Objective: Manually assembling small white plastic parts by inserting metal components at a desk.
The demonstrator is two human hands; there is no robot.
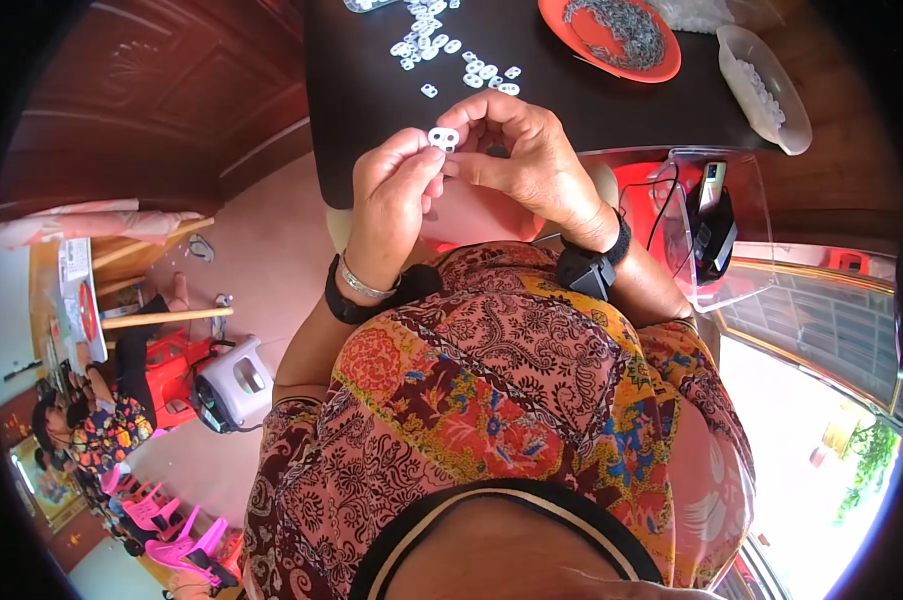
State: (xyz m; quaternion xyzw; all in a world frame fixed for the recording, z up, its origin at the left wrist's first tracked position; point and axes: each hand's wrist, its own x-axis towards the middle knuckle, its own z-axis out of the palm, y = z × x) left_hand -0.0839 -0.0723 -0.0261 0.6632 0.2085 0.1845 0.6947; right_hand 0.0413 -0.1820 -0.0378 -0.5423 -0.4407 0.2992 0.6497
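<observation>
A small white plastic piece with two holes [444, 137] is pinched between the fingertips of both hands, just above the near edge of a dark table [372, 90]. My left hand [392, 195] grips it from the left; a silver bangle and a black band circle that wrist. My right hand [522, 155] holds it from the right and above, with a black watch on the wrist. Several more white pieces [442, 50] lie scattered on the table beyond my hands.
An orange plate [662, 62] with small grey metal parts and a clear tub [772, 100] of white pieces stand at the table's far right. A clear box with a black device [714, 230] sits at right. At left, another person [112, 420] sits near a grey appliance [234, 385] and pink chairs.
</observation>
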